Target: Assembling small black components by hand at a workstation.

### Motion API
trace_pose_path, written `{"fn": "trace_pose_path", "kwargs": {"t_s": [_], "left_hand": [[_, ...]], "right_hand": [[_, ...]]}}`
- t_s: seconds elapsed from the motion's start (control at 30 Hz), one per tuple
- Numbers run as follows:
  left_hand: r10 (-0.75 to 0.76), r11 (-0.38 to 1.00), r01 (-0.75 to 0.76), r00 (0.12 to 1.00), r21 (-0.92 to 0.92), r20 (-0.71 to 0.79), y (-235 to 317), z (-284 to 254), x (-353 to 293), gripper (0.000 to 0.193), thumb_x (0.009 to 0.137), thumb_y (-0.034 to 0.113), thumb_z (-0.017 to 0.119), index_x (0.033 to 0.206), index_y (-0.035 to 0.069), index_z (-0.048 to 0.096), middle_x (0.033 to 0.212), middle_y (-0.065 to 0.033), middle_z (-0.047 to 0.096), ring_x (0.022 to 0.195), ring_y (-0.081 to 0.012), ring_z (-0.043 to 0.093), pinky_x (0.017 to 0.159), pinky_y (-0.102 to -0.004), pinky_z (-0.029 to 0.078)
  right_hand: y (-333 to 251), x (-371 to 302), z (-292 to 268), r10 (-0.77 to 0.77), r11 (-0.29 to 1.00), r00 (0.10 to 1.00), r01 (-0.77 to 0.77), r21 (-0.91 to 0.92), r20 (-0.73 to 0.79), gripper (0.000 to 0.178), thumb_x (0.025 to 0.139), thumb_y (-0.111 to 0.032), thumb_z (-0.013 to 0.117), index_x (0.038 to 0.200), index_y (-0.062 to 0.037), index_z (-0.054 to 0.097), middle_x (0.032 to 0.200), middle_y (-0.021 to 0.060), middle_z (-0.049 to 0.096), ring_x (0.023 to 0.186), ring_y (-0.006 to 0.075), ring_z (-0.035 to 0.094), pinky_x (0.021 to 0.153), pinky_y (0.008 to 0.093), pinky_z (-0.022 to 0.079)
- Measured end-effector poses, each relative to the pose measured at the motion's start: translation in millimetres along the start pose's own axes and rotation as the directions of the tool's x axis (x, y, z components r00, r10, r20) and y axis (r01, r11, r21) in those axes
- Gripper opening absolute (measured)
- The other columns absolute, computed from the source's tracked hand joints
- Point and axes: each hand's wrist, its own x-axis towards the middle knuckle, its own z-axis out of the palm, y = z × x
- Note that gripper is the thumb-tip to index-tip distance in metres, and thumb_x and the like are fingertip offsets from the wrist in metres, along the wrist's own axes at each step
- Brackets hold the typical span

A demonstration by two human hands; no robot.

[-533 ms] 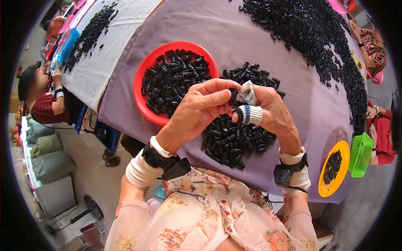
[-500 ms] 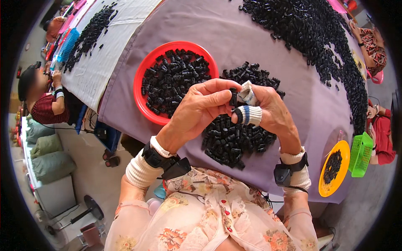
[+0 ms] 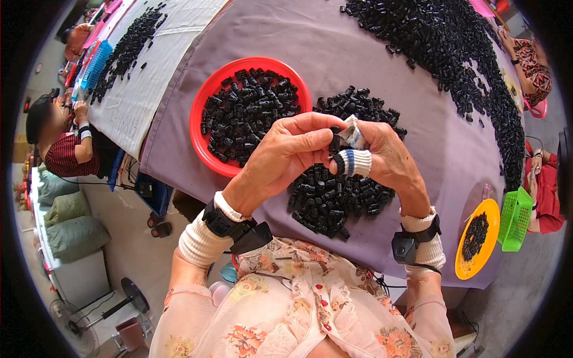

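Black part (image 3: pixel 335 141): pinched between both hands, above the loose pile (image 3: pixel 340 200); detail mostly hidden by fingers.
Left hand (image 3: pixel 274 152): thumb and forefinger closed on the part's 9 o'clock side.
Right hand (image 3: pixel 388 152): narrow, closed in on the part's 3 o'clock side; white finger covers (image 3: pixel 358 162) on two digits.
Technique: probably best to steady with the left, press with the covered digits, force in line with the part so it doesn't twist out.
Drop risk: low where they are; a slip likely lands in the pile at 6 o'clock. Red tray (image 3: pixel 196 113) sits near, at 9–10 o'clock from the part.
Sightline: fingertips block much of the part; a slight tilt would likely help checking.
Writing: faint marks on the white cloth (image 3: pixel 161 77), 10 o'clock, not legible.
Brands/labels: none readable on the black pieces.
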Motion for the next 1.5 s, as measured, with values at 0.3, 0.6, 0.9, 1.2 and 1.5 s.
{"fn": "trace_pose_path", "kwargs": {"t_s": [0.3,0.6,0.9,1.2,1.5], "left_hand": [[-0.008,1.000,0.008,1.000,-0.018,0.000,-0.2,1.4,0.6,0.025,0.089,0.011,0.053,0.111,-0.003,0.056,0.094,-0.0091,0.062,0.078,-0.0128,0.061,0.066,-0.0265,0.053],[-0.025,0.999,0.025,1.000,-0.022,-0.009,-1.1,1.9,1.5,0.023,0.088,0.009,0.055,0.107,-0.002,0.058,0.094,-0.0088,0.062,0.077,-0.0129,0.060,0.065,-0.0265,0.054],[-0.019,1.000,0.019,0.999,0.020,-0.041,-5.5,-1.1,1.8,0.025,0.089,0.013,0.054,0.109,-0.001,0.056,0.094,-0.0081,0.063,0.079,-0.0117,0.061,0.065,-0.0254,0.052],[-0.031,0.999,0.032,0.998,0.019,-0.057,-9.9,-0.4,0.8,0.024,0.089,0.013,0.054,0.107,-0.002,0.057,0.095,-0.0088,0.062,0.080,-0.0128,0.061,0.067,-0.0250,0.052],[-0.033,0.999,0.031,0.997,-0.034,-0.063,-11.1,2.0,0.8,0.025,0.090,0.013,0.052,0.109,-0.002,0.055,0.097,-0.0100,0.062,0.083,-0.0147,0.062,0.073,-0.0286,0.052]], "right_hand": [[3.5,0.1,1.5,0.002,0.999,1.000,-0.002,0.037,-0.006,0.038,0.066,-0.035,0.077,0.079,-0.0030,0.060,0.060,0.0030,0.055,0.056,0.0100,0.048,0.053,0.0270,0.039],[5.2,-1.0,-1.4,0.047,0.999,0.999,-0.046,-0.028,0.023,0.040,0.067,-0.036,0.076,0.080,-0.0021,0.061,0.056,0.0024,0.051,0.054,0.0095,0.045,0.052,0.0273,0.039],[0.2,-1.8,0.5,-0.031,0.999,0.999,0.033,-0.042,0.036,0.033,0.072,-0.030,0.074,0.084,-0.0021,0.062,0.058,0.0035,0.053,0.055,0.0082,0.045,0.053,0.0266,0.040],[7.2,-5.4,2.1,0.008,0.999,0.998,-0.006,-0.033,0.069,0.031,0.073,-0.030,0.073,0.080,-0.0014,0.061,0.058,0.0027,0.052,0.055,0.0074,0.043,0.052,0.0266,0.039],[14.2,-4.7,2.7,-0.005,1.000,1.000,0.006,0.027,-0.021,0.036,0.068,-0.034,0.075,0.076,-0.0025,0.059,0.057,0.0009,0.050,0.055,0.0082,0.043,0.051,0.0264,0.037]]}}
